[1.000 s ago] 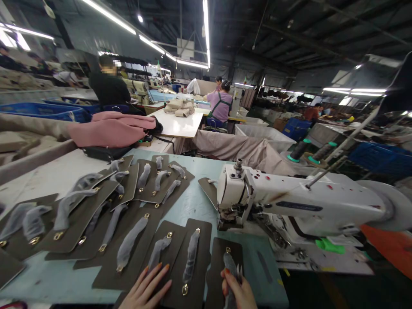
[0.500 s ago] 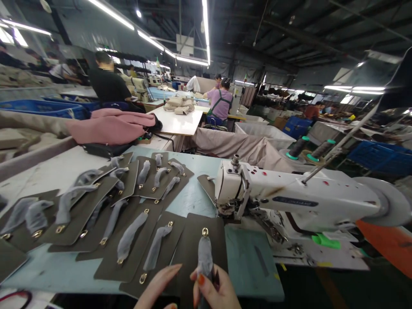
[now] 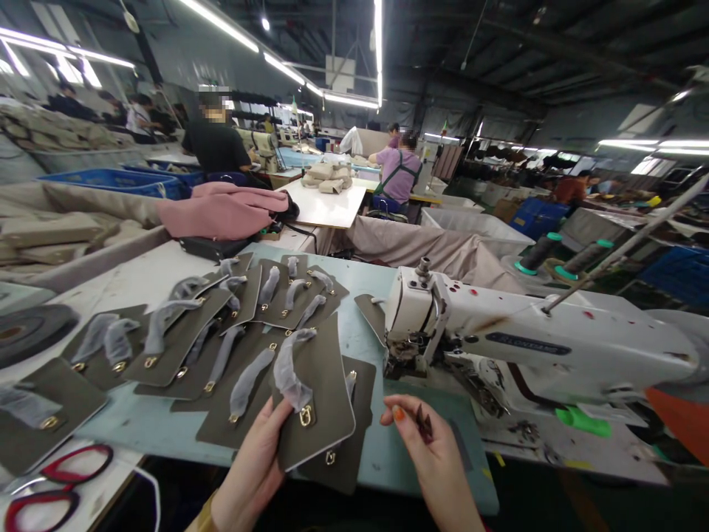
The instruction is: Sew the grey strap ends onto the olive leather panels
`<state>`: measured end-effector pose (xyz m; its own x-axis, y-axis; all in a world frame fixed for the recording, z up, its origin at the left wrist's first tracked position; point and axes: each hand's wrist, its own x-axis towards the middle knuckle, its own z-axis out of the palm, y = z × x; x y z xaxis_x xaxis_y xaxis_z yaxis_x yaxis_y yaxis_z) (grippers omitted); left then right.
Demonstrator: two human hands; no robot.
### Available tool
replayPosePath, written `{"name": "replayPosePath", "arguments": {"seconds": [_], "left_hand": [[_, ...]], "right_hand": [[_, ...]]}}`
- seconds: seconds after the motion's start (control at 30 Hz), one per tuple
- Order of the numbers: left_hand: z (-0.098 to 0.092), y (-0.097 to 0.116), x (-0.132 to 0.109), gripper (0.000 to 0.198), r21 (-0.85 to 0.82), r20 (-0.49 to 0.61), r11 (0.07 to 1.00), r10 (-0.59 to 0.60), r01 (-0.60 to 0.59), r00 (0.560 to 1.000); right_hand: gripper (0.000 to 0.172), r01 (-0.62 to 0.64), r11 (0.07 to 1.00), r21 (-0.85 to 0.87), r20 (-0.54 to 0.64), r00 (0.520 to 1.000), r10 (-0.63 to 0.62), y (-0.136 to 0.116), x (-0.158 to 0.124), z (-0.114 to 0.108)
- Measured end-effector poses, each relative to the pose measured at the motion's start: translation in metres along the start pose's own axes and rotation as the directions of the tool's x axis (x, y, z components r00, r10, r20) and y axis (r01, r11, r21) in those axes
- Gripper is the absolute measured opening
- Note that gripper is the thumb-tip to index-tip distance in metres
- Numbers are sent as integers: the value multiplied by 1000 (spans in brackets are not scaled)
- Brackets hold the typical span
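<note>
Reaching in from the bottom, two bare hands work at a blue-green table (image 3: pixel 371 462), with red-handled scissors (image 3: pixel 69 480) lying at the lower left corner. The left hand (image 3: pixel 259 451) pinches the left edge of a dark panel (image 3: pixel 326 369), holding it tilted above another panel (image 3: pixel 362 414) at the table's front edge; some of its fingers are hidden. On the held panel, a film-wrapped strap (image 3: pixel 291 373) curves up from a gold buckle (image 3: pixel 305 416). Apart from it, the right hand (image 3: pixel 429 447) curls around small dark snips (image 3: pixel 423 423), their points sticking out past the fingers, thumb and forefinger close to each other. With one edge alone gripped, the panel could sag or slip, and its buckle might snag or scratch a neighbour. The bare points could nick film or mark a panel if the hands came together carelessly, and a nudge might tip the panel beneath off the front edge. Further left, more panels (image 3: pixel 182 340) overlap, straps up; to the right stands a white sewing machine (image 3: pixel 498 318). Beyond are a pink jacket (image 3: pixel 221 210), then co-workers, one in black (image 3: pixel 216 148), one in purple (image 3: pixel 399 174).
</note>
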<state>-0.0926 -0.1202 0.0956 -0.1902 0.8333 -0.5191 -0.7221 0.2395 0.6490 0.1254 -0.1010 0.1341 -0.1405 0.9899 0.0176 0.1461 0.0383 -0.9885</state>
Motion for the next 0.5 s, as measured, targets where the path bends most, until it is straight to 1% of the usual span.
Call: {"name": "replayPosePath", "arguments": {"seconds": [0.1, 0.17, 0.27, 0.37, 0.43, 0.5], "left_hand": [[6, 0, 2, 53, -18, 1, 999, -33, 33, 999], [9, -2, 0, 53, -31, -13, 999, -43, 43, 999], [13, -2, -5, 53, -36, 6, 999, -22, 23, 1000], [14, -1, -13, 56, -36, 47, 999, 21, -20, 999], [15, 0, -19, 57, -49, 60, 998, 41, -38, 997], [16, 0, -26, 58, -54, 50, 998, 43, -40, 998]], "right_hand": [[41, -43, 998, 36, 98, 994, 39, 8, -11, 5], [41, -55, 996, 63, 137, 990, 45, 8, -16, 11], [40, -52, 994, 91, 158, 987, 37, 5, -21, 17], [40, -43, 992, 120, 199, 980, 18, 1, -25, 21], [41, -38, 993, 113, 216, 976, 12, 1, -28, 24], [39, -7, 997, 78, 209, 978, -10, 1, -31, 27]]}}
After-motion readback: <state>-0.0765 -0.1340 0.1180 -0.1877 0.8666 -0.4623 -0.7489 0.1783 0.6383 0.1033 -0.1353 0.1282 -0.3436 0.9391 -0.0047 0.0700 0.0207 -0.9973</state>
